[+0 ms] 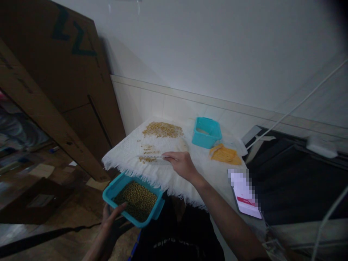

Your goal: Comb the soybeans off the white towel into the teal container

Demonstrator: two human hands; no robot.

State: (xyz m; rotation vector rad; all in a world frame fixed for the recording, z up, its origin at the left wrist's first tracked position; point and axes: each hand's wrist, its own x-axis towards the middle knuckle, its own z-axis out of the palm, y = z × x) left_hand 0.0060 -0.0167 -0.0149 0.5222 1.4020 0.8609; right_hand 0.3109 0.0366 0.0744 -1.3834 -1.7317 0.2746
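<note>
My left hand [110, 219] grips the near edge of a teal tray [108, 191] full of greenish beans, held just under the fringed front edge of a white cloth [163, 174] on a small table. My right hand [181, 164] is closed on a thin flat stick [150, 157] laid on the cloth, beside a small scatter of tan beans [148, 158]. A larger pile of tan beans [162, 129] lies at the cloth's far side.
A second teal tray [206, 132] and a yellow cloth [225, 154] sit at the table's right. A phone [246, 195] lies on the near right. A big cardboard box [54, 90] leans at the left. White cables [299, 103] cross a dark surface right.
</note>
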